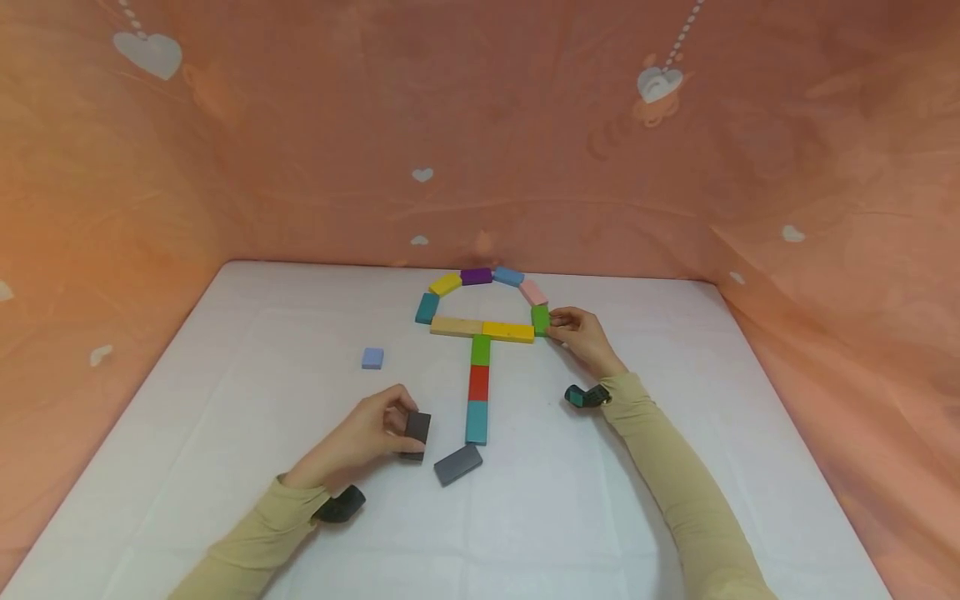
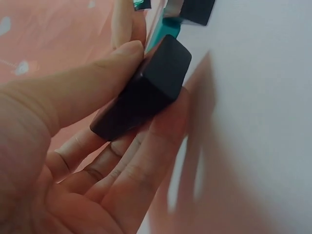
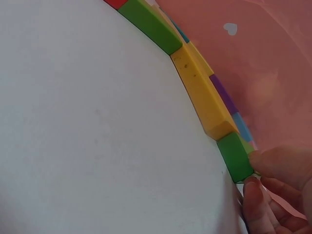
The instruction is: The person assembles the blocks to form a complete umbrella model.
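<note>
My left hand (image 1: 366, 435) pinches a black rectangular block (image 1: 417, 427) between thumb and fingers, held just over the white table. The left wrist view shows this black block (image 2: 151, 80) tilted, its shadow on the tabletop beside it. At the right end of an arch of coloured blocks, the fingertips of my right hand (image 1: 587, 337) grip the outer side of a green block (image 1: 540, 321). The right wrist view has the thumb and a finger at the end of this green block (image 3: 236, 157), which sits against the yellow block (image 3: 202, 92).
Teal, yellow, purple (image 1: 476, 276), blue and pink blocks form the arch. Beneath its wood-coloured and yellow base runs a stem of green, red (image 1: 478, 383) and light blue blocks. A dark grey block (image 1: 458, 465) lies askew at the stem's foot; a small periwinkle block (image 1: 372, 358) lies left.
</note>
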A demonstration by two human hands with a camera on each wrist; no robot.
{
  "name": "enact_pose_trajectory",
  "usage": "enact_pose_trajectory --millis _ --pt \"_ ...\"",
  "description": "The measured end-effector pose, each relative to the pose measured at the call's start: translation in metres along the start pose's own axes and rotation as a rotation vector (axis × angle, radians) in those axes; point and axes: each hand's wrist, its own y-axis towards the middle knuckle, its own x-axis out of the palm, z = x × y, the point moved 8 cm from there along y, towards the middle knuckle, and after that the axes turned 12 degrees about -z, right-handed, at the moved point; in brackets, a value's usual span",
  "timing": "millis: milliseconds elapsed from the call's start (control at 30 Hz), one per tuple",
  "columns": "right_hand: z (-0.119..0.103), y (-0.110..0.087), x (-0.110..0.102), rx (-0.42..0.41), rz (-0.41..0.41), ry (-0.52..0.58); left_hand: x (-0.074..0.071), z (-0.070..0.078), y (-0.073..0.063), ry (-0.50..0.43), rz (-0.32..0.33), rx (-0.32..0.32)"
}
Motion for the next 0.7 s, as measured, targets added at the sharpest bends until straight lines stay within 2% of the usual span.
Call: enact_pose_trajectory --millis 300,500,700 --pt "-0.0021 0.001 -0.0008 -0.013 -0.002 -0.021 0.0059 0.0059 0.0043 0.021 0.006 0.033" --pt "-0.0025 -0.0001 -0.0015 -0.005 -0.001 -0.024 0.0071 0.0041 0.004 0.067 0.027 0.01" --pt "-0.0028 0.0002 -0.0011 -0.007 -0.011 -0.022 0.0039 0.0056 0.0022 0.136 0.09 -0.013"
